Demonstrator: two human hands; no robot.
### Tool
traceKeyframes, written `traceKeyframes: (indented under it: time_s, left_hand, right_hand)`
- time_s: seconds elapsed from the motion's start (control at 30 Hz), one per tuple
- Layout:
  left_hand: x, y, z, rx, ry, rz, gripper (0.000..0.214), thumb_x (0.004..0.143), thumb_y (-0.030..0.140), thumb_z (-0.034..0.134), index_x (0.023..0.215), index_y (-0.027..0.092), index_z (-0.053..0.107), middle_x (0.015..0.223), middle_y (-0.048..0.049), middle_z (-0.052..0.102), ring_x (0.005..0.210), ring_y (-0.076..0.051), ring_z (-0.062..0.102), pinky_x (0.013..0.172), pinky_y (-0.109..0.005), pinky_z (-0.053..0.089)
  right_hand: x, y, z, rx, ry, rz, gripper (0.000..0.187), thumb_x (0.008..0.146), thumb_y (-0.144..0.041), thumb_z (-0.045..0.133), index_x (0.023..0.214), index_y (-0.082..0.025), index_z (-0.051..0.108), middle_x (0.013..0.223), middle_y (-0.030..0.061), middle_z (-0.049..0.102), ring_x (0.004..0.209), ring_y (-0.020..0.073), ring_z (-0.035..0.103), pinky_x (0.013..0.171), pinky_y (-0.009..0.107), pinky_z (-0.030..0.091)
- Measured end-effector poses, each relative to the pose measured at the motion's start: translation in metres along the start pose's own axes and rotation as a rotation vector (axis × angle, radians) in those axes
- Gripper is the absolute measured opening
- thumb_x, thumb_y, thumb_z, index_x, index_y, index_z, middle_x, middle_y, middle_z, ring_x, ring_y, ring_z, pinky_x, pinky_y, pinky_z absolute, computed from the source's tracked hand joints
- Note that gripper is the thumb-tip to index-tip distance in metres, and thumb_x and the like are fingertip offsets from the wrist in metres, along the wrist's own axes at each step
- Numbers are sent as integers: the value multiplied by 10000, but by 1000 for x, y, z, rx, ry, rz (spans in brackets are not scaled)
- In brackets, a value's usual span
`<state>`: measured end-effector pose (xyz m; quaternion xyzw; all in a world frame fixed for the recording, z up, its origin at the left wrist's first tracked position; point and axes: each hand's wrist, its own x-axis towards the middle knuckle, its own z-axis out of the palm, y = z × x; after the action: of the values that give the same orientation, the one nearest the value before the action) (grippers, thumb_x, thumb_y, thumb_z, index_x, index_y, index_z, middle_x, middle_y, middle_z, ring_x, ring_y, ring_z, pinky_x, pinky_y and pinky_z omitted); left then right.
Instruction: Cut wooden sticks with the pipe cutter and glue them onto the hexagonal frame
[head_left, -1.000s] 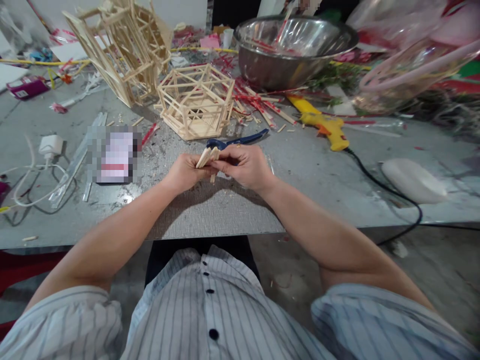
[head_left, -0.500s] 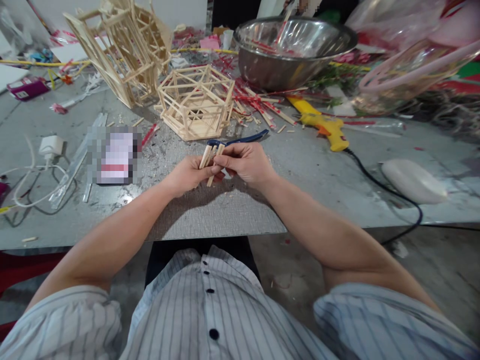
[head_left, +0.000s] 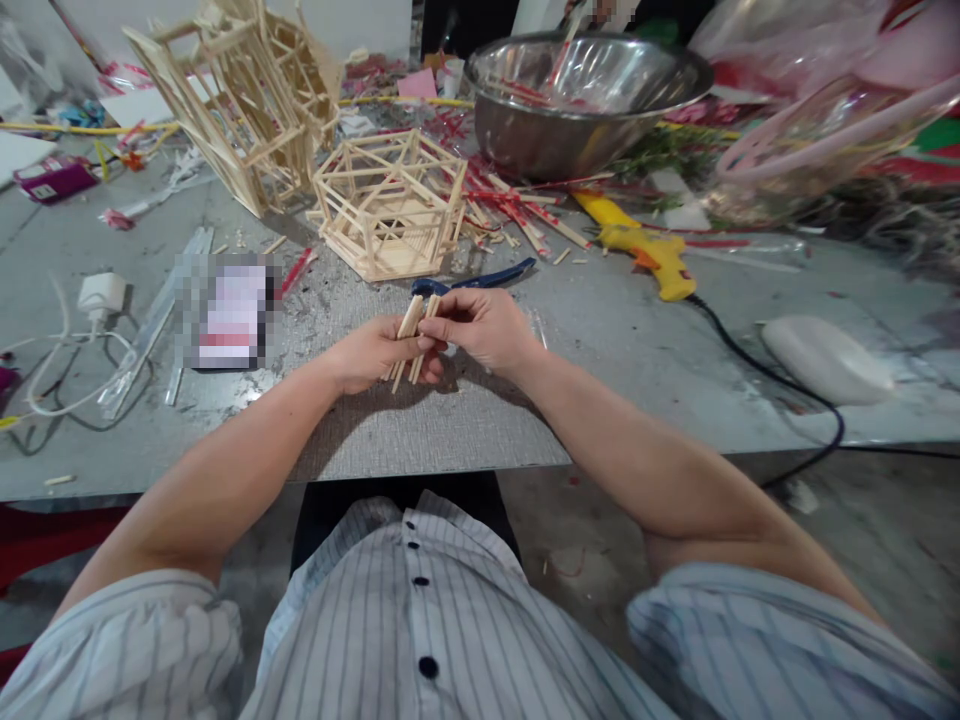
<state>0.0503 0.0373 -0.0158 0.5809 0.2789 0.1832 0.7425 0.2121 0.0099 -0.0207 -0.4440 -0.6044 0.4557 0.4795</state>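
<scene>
Short wooden sticks (head_left: 409, 315) are held above the near part of the counter, between the two hands, with their upper ends tilted away from the wearer. The left hand (head_left: 367, 350) has its grip closed around them, thumb laid across. The right hand (head_left: 487, 325) has a narrow grip, thumb and fingers pinching sticks near their upper ends. The step in hand appears to be arranging the sticks; the next move calls for a light pinch and a steady left hold to prevent slipping.

Just beyond the hands lies a blue-handled tool (head_left: 495, 274). Behind it stands a hexagonal wooden frame (head_left: 397, 262), with a taller wooden lattice (head_left: 274, 145) to its left. A yellow glue gun (head_left: 656, 255) lies to the right, near a steel bowl (head_left: 555, 135).

The grey counter (head_left: 450, 430) carries scattered offcuts. Concrete-like floor (head_left: 570, 540) shows below its near edge.
</scene>
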Motion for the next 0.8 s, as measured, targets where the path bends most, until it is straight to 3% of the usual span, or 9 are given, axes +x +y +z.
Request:
traceKeyframes:
  time_s: [0.07, 0.17, 0.27, 0.37, 0.53, 0.67, 0.8]
  left_hand:
    - [1, 1, 1, 35, 41, 44, 193, 815, 310, 625, 760, 141, 549, 606, 15, 555, 547, -102, 563, 622, -292, 502]
    - [1, 6, -4, 230, 248, 129, 144, 857, 288, 543, 774, 173, 520, 578, 44, 465, 493, -85, 478, 581, -268, 458]
    - [-2, 12, -17, 693, 523, 195, 95, 846, 274, 556, 814, 185, 547, 625, 13, 509, 631, -138, 545, 658, -273, 426]
    - [-4, 14, -31, 1119, 700, 118, 146, 830, 330, 586, 865, 188, 569, 722, -34, 580, 823, -211, 586, 742, -302, 396]
    - [-2, 11, -43, 1333, 805, -14, 233, 783, 405, 636, 873, 201, 568, 743, -63, 589, 884, -276, 573, 768, -358, 372]
    - [1, 6, -47, 1247, 781, 17, 237, 779, 416, 642, 838, 199, 564, 746, -48, 569, 943, -257, 538, 814, -351, 338]
    - [1, 2, -49, 1301, 767, 26, 235, 794, 409, 625, 856, 191, 559, 820, -65, 578, 969, -262, 500, 809, -356, 324]
  right_hand:
    - [1, 3, -1, -28, 26, -45, 361, 662, -523, 706, 731, -190, 584, 673, -5, 599, 592, 115, 539, 577, 288, 473]
    - [2, 7, -4, -142, 126, -105, 359, 711, -510, 671, 854, -189, 595, 766, 8, 609, 673, 118, 543, 636, 288, 466]
    - [3, 9, -11, -286, 195, -128, 332, 759, -477, 638, 916, -186, 609, 796, 20, 619, 668, 117, 520, 638, 291, 440]
    - [4, 10, -17, -388, 239, -158, 268, 785, -433, 619, 888, -185, 624, 783, 24, 630, 623, 116, 497, 628, 299, 424]
    - [9, 15, -30, -560, 339, -174, 165, 793, -346, 600, 847, -198, 646, 767, 25, 645, 628, 130, 522, 648, 307, 424]
    - [15, 19, -48, -702, 467, -125, 130, 784, -301, 589, 848, -208, 654, 793, 27, 670, 664, 154, 558, 676, 325, 434]
    - [23, 22, -69, -852, 560, -8, 135, 806, -284, 571, 872, -210, 663, 860, 66, 680, 791, 214, 602, 776, 388, 450]
